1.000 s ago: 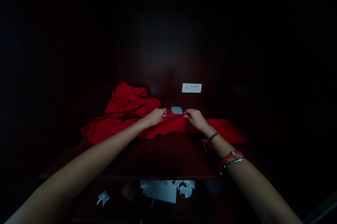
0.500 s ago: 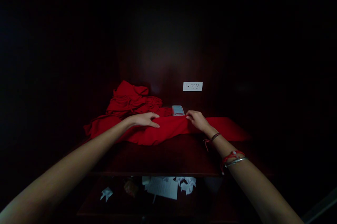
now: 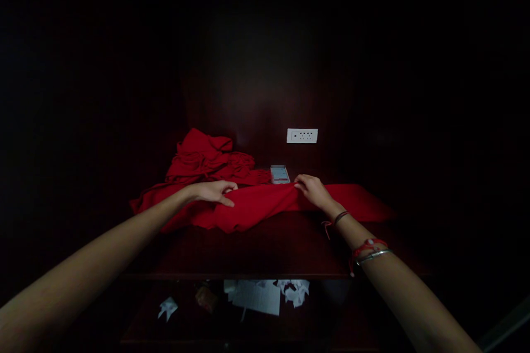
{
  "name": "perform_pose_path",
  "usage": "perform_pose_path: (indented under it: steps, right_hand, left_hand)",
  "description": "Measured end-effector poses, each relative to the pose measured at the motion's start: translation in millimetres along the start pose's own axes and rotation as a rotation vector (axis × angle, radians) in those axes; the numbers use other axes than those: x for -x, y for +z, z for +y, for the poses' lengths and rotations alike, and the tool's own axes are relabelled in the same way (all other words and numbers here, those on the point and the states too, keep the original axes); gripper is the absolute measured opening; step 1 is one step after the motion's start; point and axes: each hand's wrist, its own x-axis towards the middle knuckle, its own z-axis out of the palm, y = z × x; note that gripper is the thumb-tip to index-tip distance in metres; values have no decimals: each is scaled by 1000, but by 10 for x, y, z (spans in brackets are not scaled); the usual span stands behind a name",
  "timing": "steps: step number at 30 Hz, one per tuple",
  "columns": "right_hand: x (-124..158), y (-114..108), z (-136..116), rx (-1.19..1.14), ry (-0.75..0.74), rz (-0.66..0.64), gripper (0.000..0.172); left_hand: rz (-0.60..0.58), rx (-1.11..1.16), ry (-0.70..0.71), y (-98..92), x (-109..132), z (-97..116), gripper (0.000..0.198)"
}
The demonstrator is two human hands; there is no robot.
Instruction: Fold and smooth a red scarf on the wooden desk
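Note:
A long red cloth [image 3: 260, 204] lies along the dark wooden shelf, its upper edge lifted between my hands. My right hand [image 3: 312, 190], with bracelets on the wrist, pinches that edge between thumb and fingers. Further left, my left hand [image 3: 214, 191] has its fingers curled and its thumb over the front of the cloth, a fold gathered between them. Behind my left hand sits a crumpled heap of red cloth [image 3: 202, 151] with bunched folds. A phone with a lit screen [image 3: 280, 174] rests just behind the stretched edge, its lower part by the cloth.
A white socket panel [image 3: 302, 136] is on the dark back wall. Beneath the shelf's front edge [image 3: 248, 275], a lower compartment holds a white paper sheet [image 3: 256, 298], crumpled white paper [image 3: 295, 291], another white scrap [image 3: 168, 307] and a brownish item [image 3: 206, 299].
My left hand has shifted left along the cloth and its fingers have curled in. The cloth's front fold hangs a little differently. My right hand has barely moved.

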Motion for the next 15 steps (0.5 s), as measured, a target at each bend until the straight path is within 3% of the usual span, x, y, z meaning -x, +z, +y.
perform_pose_path:
  steps: [2, 3, 7, 9, 10, 12, 15]
  right_hand:
    - [2, -2, -60, -15, -25, 2, 11]
    - [9, 1, -104, -27, -41, 7, 11]
    - [150, 50, -320, -60, -125, -3, 13]
    - [300, 98, -409, -44, -168, -60, 15]
    - [386, 124, -441, -29, -184, -97, 15]
    - [554, 172, -485, 0, -208, -169, 17]
    - [715, 223, -523, 48, -252, -242, 18]
  left_hand:
    - [-44, -237, -64, -62, 12, -58, 27]
    - [-3, -384, -111, -100, 17, -79, 24]
    - [462, -843, -262, -210, 86, -47, 27]
    - [547, -895, -228, -172, 171, 11, 30]
    - [496, -894, -196, -121, 224, 38, 30]
    - [248, -847, -203, 24, 337, 83, 28]
    - [-219, -641, -487, 230, 457, 190, 23]
